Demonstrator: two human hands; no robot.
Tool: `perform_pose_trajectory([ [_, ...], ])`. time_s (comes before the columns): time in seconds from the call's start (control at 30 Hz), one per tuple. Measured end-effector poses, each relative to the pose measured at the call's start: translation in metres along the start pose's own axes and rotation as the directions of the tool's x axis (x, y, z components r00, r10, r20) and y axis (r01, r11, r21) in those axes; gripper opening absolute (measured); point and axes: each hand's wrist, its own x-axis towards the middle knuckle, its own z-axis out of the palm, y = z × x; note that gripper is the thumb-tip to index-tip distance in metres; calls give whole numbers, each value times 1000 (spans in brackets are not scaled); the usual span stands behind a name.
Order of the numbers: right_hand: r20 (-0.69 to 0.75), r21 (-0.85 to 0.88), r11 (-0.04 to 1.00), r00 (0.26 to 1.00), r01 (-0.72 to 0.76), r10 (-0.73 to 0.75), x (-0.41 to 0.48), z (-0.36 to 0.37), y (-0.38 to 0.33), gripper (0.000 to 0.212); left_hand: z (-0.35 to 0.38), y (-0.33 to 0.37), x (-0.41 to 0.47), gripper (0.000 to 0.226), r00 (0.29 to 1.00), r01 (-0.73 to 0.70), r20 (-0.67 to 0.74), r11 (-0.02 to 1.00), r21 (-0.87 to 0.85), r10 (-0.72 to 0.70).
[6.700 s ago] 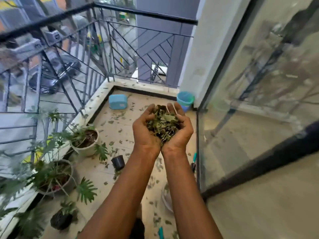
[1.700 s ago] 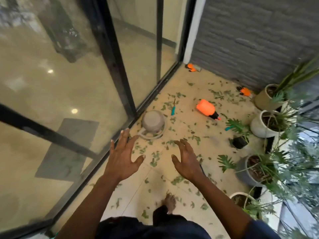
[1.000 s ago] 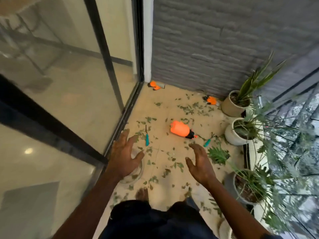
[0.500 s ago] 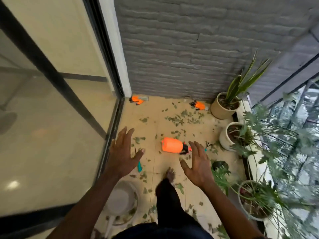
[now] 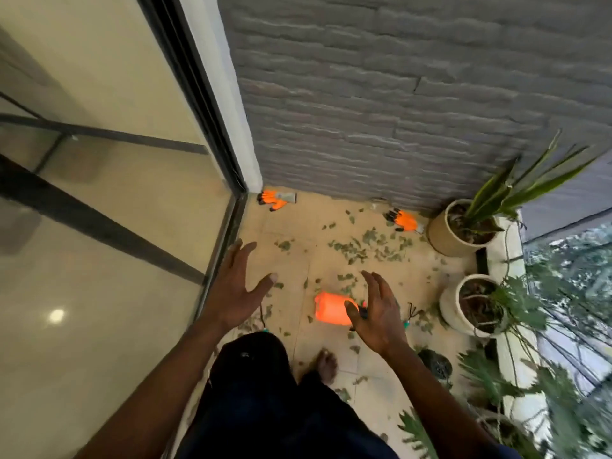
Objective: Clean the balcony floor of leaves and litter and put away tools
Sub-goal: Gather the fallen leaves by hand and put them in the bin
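The left hand [image 5: 236, 289] and right hand [image 5: 377, 313] are held with fingers spread wide, nothing gripped. The orange sprayer [image 5: 331, 309] is laid on its side on the floor [image 5: 308, 223] among leaves [image 5: 361, 248] — just below the right hand, the nearer one. Its long axis is set crosswise, nozzle end pointed right.

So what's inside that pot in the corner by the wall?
A plant with long pointed leaves grows from dark soil in the beige pot. Its roots are covered by soil.
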Motion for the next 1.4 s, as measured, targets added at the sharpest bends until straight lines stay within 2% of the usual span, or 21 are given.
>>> perform_pose_trajectory([
  [0.2, 59, -58, 998, 998, 16, -13, 94, -3, -18, 94, -5, -13, 94, 92, 998, 24, 64, 997, 80, -30],
  [0.33, 157, -152, 986, 986, 73, -48, 162, 17, -12, 100, 4, -47, 166, 90, 994, 41, 97, 991, 130, -54],
  [0.47, 230, -159, 985, 973, 61, -23, 245, 55, -1, 105, 27, -94, 249, 93, 990, 84, 103, 984, 157, -101],
  [0.67, 313, -148, 986, 949, 72, -23, 370, 164, 39, 96, 119, -192, 359, 93, 991, 80, 85, 970, 229, -102],
  [0.83, 312, -170, 966, 941, 195, -135, 476, 297, 117, 100, 225, -311, 423, 91, 993, -69, 113, 915, 399, 26],
  [1.0, 257, -263, 917, 938, 300, -233, 555, 416, 212, 91, 314, -439, 472, 96, 994, -51, 108, 888, 458, 1],
  [1.17, 139, -335, 875, 937, 349, -321, 600, 491, 281, 84, 370, -535, 511, 107, 1000, 12, -7, 855, 518, -9],
  [1.3, 28, -314, 868, 918, 385, -397, 613, 521, 307, 85, 405, -559, 541, 107, 991, 119, -112, 827, 549, -69],
  [1.4, -57, -276, 858, 884, 433, -464, 616, 529, 312, 85, 457, -539, 542, 101, 995, 39, -102, 871, 489, 13],
])
